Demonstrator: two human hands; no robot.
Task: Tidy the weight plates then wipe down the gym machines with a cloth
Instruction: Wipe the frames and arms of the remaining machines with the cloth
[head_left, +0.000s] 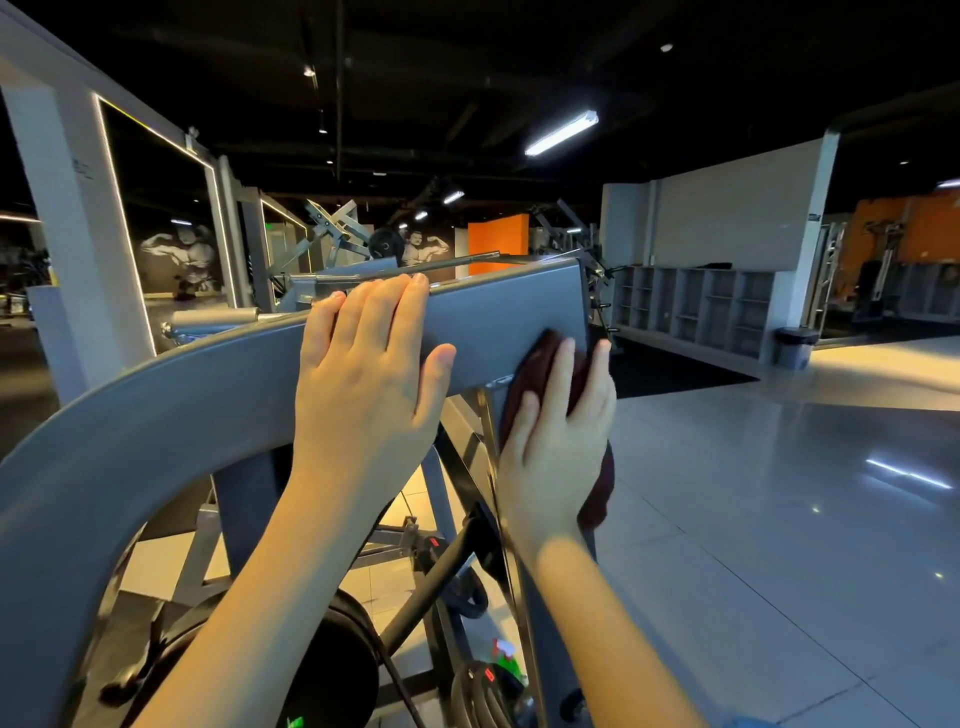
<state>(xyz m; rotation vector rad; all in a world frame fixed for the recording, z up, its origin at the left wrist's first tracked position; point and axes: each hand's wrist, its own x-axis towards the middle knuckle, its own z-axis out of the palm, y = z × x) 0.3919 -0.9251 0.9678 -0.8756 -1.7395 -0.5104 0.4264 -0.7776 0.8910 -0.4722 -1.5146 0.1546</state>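
A wide grey metal arm of a gym machine (208, 395) curves across the view from lower left to centre right. My left hand (363, 374) lies on it with its fingers hooked over the top edge and the thumb on the front face. My right hand (558, 431) presses a dark maroon cloth (540, 364) against the arm's right end, fingers spread over the cloth. Part of the cloth hangs below the hand. Black weight plates (332, 670) sit low on the machine beneath my arms.
More plates on a peg (483, 696) and dark bars of the frame lie below. Other grey machines (332, 234) stand behind. Grey cubby shelves (696, 306) and a bin (795, 348) line the right wall. Glossy tiled floor (779, 519) spreads to the right.
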